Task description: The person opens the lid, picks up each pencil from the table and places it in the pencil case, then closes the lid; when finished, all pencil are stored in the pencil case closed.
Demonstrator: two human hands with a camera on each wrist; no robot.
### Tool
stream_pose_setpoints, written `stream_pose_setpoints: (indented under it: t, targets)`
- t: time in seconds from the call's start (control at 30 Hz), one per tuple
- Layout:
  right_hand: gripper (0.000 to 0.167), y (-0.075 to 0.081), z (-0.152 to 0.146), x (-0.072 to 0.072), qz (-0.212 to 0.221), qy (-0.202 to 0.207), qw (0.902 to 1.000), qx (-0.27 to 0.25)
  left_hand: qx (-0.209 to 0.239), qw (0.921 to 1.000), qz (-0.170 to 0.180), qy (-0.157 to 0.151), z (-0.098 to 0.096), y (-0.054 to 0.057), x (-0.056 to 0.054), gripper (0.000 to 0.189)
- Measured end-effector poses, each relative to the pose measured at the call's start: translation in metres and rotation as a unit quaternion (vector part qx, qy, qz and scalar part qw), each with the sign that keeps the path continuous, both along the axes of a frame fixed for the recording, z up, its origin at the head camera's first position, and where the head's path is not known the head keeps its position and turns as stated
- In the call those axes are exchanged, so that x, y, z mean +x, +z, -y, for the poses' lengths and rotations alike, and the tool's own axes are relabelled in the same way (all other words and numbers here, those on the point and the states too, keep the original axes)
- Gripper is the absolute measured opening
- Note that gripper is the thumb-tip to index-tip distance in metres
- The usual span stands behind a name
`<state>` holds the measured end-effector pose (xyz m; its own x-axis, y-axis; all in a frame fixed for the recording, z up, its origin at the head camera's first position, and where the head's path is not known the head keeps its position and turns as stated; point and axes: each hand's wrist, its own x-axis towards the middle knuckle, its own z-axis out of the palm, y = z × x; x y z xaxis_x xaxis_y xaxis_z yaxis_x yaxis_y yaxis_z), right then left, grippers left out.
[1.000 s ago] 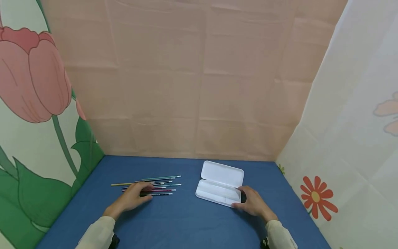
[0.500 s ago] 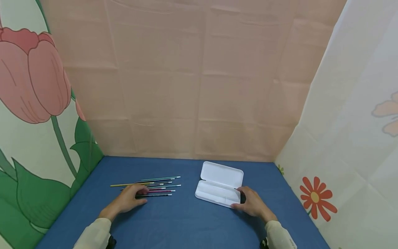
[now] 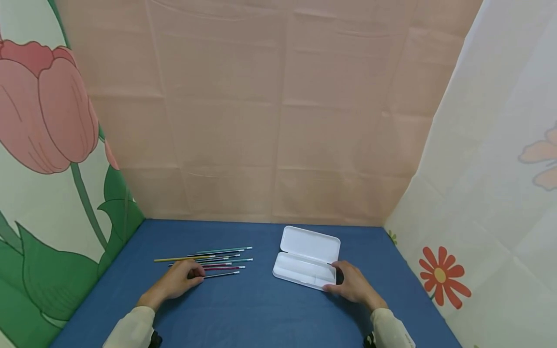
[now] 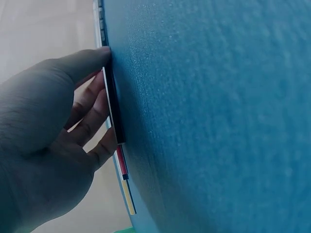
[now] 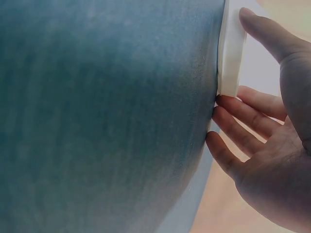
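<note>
My left hand [image 3: 177, 279] pinches a dark pencil [image 3: 224, 275], the nearest of a loose bunch, between thumb and fingers. Its white-tipped end points right, slightly raised in angle against the others. The left wrist view shows the thumb on this dark pencil [image 4: 114, 107], with a red pencil [image 4: 121, 160] and a yellow one [image 4: 128, 196] beyond. At the right, a white pencil case [image 3: 300, 269] lies with its lid [image 3: 311, 244] folded back, its base bare inside. My right hand [image 3: 353, 282] grips the case's right end, thumb at the near corner, index finger at the far corner.
Several other pencils, among them a yellow one [image 3: 169, 259] and a green one [image 3: 222, 250], lie side by side behind the left hand. A blue cloth [image 3: 261, 314] covers the table. Brown paper [image 3: 278, 121] rises behind; flowered sheets flank both sides.
My left hand has drawn back toward the left and its fingers have closed on the nearest pencil, which now lies at a slant. The right hand and the case have stayed put.
</note>
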<state>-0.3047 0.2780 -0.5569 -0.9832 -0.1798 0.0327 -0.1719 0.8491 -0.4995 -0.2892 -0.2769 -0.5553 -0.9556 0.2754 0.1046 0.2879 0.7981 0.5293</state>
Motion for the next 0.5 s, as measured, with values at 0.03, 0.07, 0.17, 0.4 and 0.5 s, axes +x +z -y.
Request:
stream_pose_setpoints:
  t: [0.03,0.07,0.17,0.4,0.5]
  targets:
    - [0.089,0.0001,-0.0001,0.0001,0.001,-0.001,1.0,0.0,0.0,1.0,0.001,0.002,-0.0005,0.0001,0.0,0.01]
    - [0.089,0.0002,-0.0002,0.0002,0.001,-0.002,1.0,0.0,0.001,1.0,0.002,0.003,-0.0008,0.0005,0.0,0.009]
    - [0.089,0.0004,-0.0003,0.0001,0.003,-0.003,1.0,0.001,-0.001,1.0,0.003,0.007,-0.0016,0.0016,-0.0001,0.009]
    - [0.089,-0.0003,-0.0005,-0.0001,0.005,-0.003,1.0,0.001,-0.002,1.0,0.003,0.005,-0.0011,0.0014,-0.0006,0.008]
    - [0.089,-0.0004,-0.0005,-0.0002,0.005,-0.004,1.0,0.002,0.0,1.0,0.0,0.001,-0.0005,0.0007,-0.0003,0.007]
